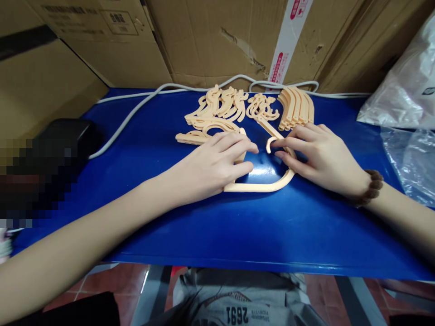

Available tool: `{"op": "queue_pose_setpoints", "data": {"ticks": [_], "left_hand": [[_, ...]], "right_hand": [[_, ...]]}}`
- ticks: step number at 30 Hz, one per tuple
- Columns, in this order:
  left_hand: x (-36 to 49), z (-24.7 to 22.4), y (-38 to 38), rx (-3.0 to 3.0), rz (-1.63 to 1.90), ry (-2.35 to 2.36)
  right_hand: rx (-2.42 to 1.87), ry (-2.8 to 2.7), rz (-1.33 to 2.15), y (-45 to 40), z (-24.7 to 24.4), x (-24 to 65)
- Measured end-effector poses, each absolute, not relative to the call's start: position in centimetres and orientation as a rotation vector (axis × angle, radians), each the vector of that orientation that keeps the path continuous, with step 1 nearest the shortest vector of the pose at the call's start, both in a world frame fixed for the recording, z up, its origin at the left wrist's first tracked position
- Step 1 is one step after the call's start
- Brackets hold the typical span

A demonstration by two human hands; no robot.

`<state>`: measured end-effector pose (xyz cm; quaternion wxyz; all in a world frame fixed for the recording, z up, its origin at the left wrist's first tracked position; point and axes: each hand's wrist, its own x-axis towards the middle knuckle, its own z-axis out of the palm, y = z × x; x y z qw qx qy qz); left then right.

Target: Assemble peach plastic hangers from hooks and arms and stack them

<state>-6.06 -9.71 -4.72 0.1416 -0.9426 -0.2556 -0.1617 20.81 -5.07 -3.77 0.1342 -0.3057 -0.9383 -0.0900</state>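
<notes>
Cream plastic parts lie on the blue table (210,226). A curved cream piece (265,186) runs between my hands. My left hand (220,165) rests over its left end, fingers apart, with another upright part partly hidden behind the fingers. My right hand (312,156) has thumb and fingertips pinched on a small cream hook (269,145), close to a straight cream strip (270,129) and the right end of the curved piece.
Behind my hands lie piles of cream hooks (217,104), small curly parts (261,106) and stacked curved arms (297,106). A white cable (132,111) runs before cardboard boxes (210,40). Plastic bags (401,86) are at right, a black object (68,145) at left.
</notes>
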Motion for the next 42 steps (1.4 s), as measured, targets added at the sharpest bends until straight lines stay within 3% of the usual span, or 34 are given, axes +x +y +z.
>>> {"op": "queue_pose_setpoints", "data": {"ticks": [26, 36, 42], "left_hand": [[-6.01, -4.68, -9.70, -2.830, -0.447, -0.747], [-5.52, -4.38, -10.12, -3.445, -0.750, -1.068], [-5.42, -3.88, -10.09, -3.512, -0.988, -1.252]], "right_hand": [[-0.970, -2.697, -0.139, -5.28, -4.02, 20.56], [-0.994, -2.681, -0.091, -5.28, -3.78, 20.77], [-1.006, -2.666, -0.069, -5.35, -3.65, 20.80]]}}
